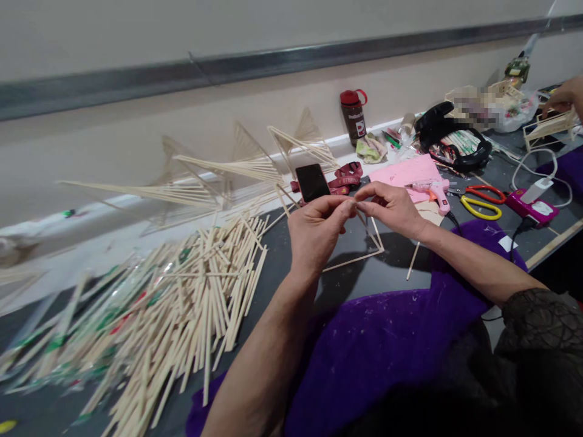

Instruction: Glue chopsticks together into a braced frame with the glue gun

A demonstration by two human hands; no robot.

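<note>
**Both hands at upper end of stick frame point(353, 260)**

Left hand point(322, 226) and right hand point(392, 209) meet, thumbs pinched to forefingers; the gripped piece is mostly hidden, probably the frame's upper end. Frame appears to rest on the tabletop point(396, 276) below them. Its visible corner lies nearer the right hand; the bottom stick runs leftward from it.

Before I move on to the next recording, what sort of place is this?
Probably a craft workbench, perhaps in a small workshop: a large pile of thin wooden sticks lies there, with a pink glue gun and scissors with one yellow and one red handle.
</note>
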